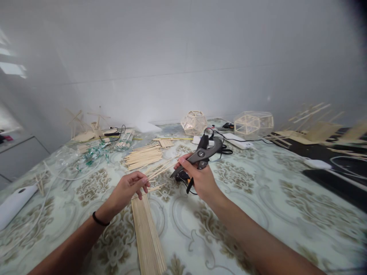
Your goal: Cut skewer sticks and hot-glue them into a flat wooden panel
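Thin wooden sticks (157, 172) are pinched between the thumb and fingers of my left hand (133, 185), their far ends reaching right toward the tool. My right hand (197, 177) is wrapped around a grey-and-black pliers-like hand tool (205, 153) with round pivots; its exact kind is unclear. The pointed end of the tool is close to the stick ends, and I cannot tell whether they touch. Below my left hand lies a long bundle of flat wooden strips (147, 236). Just beyond is a spread pile of cut sticks (143, 156).
Crumpled clear-and-green plastic wrapping (88, 158) lies left. At the back stand a round stick frame (194, 122) and a longer stick frame (254, 123). Black cables (226, 151) run by a white power strip (237, 140). A dark panel (335, 187) lies right, a white device (17, 206) left.
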A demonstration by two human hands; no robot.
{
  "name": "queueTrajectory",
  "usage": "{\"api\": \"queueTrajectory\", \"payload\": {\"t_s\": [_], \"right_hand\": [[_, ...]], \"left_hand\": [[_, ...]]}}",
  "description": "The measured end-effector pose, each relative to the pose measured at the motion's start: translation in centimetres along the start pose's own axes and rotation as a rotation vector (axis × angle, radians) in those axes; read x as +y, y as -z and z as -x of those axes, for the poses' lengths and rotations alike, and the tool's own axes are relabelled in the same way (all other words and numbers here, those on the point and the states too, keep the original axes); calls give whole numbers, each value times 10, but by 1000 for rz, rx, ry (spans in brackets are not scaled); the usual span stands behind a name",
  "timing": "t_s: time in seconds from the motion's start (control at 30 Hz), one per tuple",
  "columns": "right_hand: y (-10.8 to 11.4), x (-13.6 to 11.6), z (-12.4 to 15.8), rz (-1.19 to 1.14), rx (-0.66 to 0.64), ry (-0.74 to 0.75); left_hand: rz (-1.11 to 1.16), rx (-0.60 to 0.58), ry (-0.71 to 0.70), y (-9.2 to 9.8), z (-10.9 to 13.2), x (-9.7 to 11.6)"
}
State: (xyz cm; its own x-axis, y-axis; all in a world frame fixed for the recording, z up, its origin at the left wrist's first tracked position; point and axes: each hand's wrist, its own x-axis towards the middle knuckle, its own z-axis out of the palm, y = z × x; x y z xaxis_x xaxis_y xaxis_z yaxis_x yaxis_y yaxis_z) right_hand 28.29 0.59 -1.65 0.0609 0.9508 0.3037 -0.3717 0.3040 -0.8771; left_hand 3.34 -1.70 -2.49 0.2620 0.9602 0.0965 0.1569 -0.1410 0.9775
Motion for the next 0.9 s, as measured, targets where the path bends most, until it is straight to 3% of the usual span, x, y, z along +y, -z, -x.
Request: {"api": "queueTrajectory", "payload": {"t_s": [0.1,0.47,0.9], "right_hand": [[-2,7,4,47,-16,4],[-6,13,6,41,-66,23],[-5,9,12,381,-61,126]], "left_hand": [[8,-57,6,-3,2,-1],[49,-20,-17,-2,5,-2],[-58,60,-34,1,5,-2]]}}
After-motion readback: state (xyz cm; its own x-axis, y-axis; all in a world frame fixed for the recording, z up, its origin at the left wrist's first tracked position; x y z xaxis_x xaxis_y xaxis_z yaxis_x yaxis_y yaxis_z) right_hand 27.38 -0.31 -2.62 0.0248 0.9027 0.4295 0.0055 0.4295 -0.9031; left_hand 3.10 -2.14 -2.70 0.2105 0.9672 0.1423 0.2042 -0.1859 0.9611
